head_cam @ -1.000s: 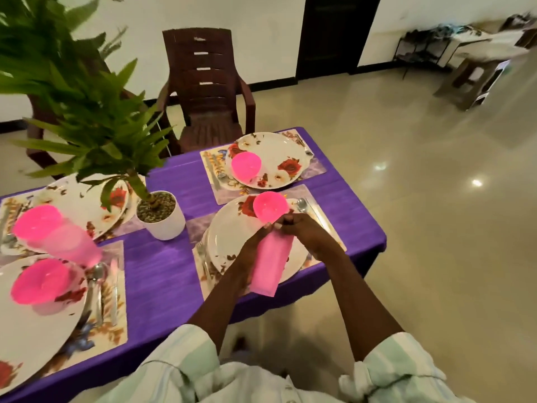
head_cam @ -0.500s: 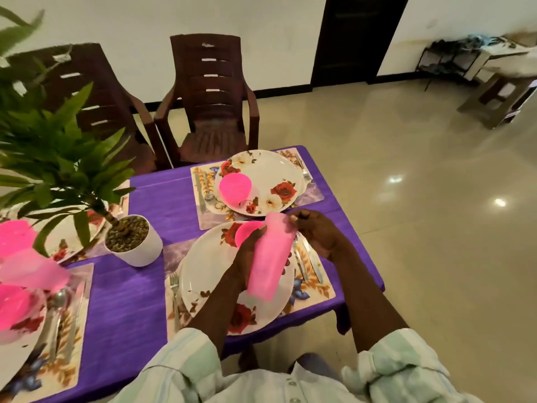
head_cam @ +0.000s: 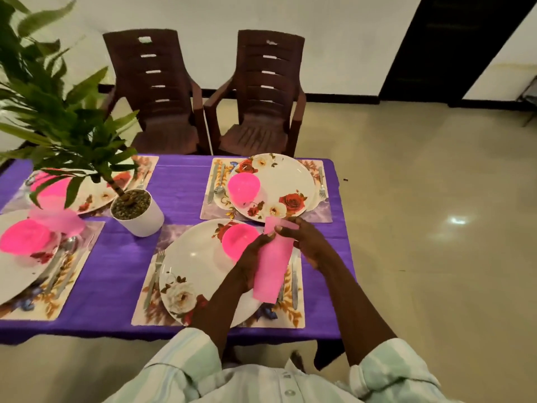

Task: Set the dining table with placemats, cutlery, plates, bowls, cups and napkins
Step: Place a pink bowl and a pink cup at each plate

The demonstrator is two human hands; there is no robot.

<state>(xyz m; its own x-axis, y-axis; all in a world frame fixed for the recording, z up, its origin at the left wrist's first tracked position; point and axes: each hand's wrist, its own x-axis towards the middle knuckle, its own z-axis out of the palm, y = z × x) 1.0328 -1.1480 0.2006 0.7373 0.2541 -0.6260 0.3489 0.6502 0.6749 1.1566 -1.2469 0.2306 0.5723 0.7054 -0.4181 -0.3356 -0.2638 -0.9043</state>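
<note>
Now both hands are working a pink napkin (head_cam: 273, 266) over the nearest place setting.

Nearest, the left hand (head_cam: 250, 267) is curling its fingers along the napkin's left edge while the right hand (head_cam: 305, 242) is pinching its top end, so the folded strip is hanging in the air above the near plate (head_cam: 191, 274) and placemat (head_cam: 293, 312), just beside the pink bowl (head_cam: 239, 241). It is looking light, thin and limp, likely to sag or unfold if held at one corner, so taking it by the long edges or the folded end is seeming safest; it is not fragile, though a light squeeze would crease it. Farther off, the second plate (head_cam: 284, 187) is carrying its own bowl (head_cam: 243, 186), and two chairs (head_cam: 261, 91) are standing beyond the purple table (head_cam: 180, 184).
</note>
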